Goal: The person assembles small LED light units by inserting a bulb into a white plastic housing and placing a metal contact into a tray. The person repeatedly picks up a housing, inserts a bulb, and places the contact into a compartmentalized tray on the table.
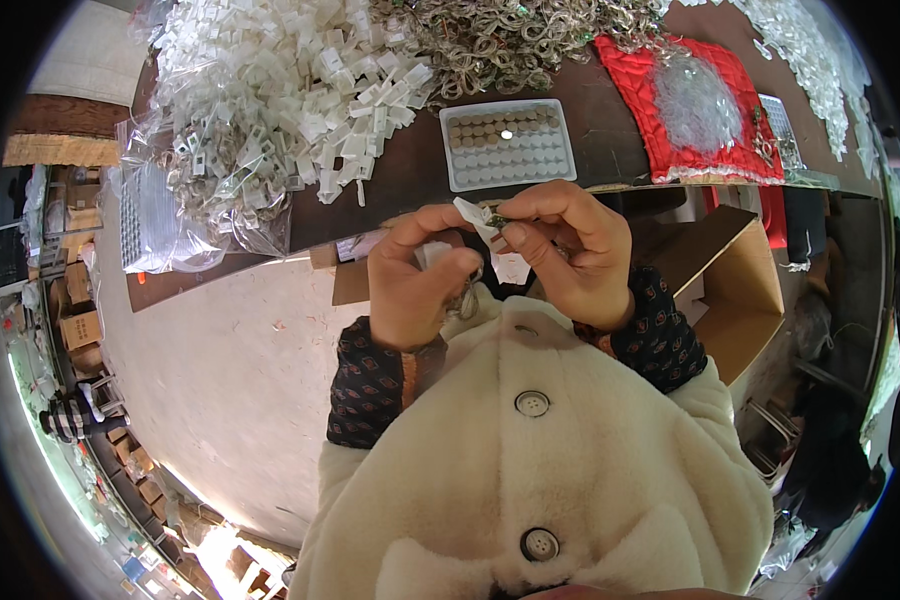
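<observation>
In front of my chest, my left hand [410,275] is closed on a small white plastic housing [475,215], held between thumb and fingers. Another white piece [432,254] rests inside that hand, and a coiled wire [464,302] hangs below it. Thumb and forefinger of my right hand [580,255] pinch a tiny dark greenish part [496,222] against the housing's right end. Whether that part sits inside the housing I cannot tell. Just beyond my hands, a pale tray [510,184] holds rows of round coin-like discs in its far rows, one of them shiny.
White plastic housings [270,90] are heaped at the table's left, beside clear plastic bags [185,225]. Coiled wires [510,40] are piled at the back. Red quilted cloth [630,100] carries clear small pieces [698,108]. An open cardboard box [740,290] stands below the table at right.
</observation>
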The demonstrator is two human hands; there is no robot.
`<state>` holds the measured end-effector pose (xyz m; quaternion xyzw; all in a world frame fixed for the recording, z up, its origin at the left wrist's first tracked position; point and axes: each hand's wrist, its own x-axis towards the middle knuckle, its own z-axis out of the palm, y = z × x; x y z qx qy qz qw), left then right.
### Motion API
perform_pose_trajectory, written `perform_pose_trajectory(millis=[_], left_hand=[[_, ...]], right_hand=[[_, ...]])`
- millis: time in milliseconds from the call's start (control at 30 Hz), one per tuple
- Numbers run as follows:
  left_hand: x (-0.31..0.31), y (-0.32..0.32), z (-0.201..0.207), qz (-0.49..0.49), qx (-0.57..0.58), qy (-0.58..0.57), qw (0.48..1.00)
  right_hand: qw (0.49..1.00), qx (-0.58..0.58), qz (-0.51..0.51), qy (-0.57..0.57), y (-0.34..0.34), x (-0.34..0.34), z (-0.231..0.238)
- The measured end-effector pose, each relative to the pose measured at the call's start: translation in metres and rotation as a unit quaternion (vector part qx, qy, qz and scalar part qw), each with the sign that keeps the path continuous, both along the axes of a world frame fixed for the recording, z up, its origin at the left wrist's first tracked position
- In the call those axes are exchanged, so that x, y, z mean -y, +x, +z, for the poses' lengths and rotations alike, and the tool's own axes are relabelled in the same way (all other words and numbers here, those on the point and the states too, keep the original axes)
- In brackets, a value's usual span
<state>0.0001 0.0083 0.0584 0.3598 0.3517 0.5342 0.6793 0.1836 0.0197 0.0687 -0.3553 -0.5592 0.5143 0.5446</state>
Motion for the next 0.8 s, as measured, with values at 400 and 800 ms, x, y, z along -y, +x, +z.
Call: perform_pose_trajectory(millis=[400,800], left_hand=[[0.012,0.007,-0.008,0.1,-0.045,0.064,0.992],[0.012,0.019,-0.018,0.166,-0.004,0.092,0.982]], right_hand=[[0.995,0.083,-0.003,0.063,0.002,0.0,0.012],[0.998,-0.037,0.051,-0.02,-0.004,0.0,0.006]])
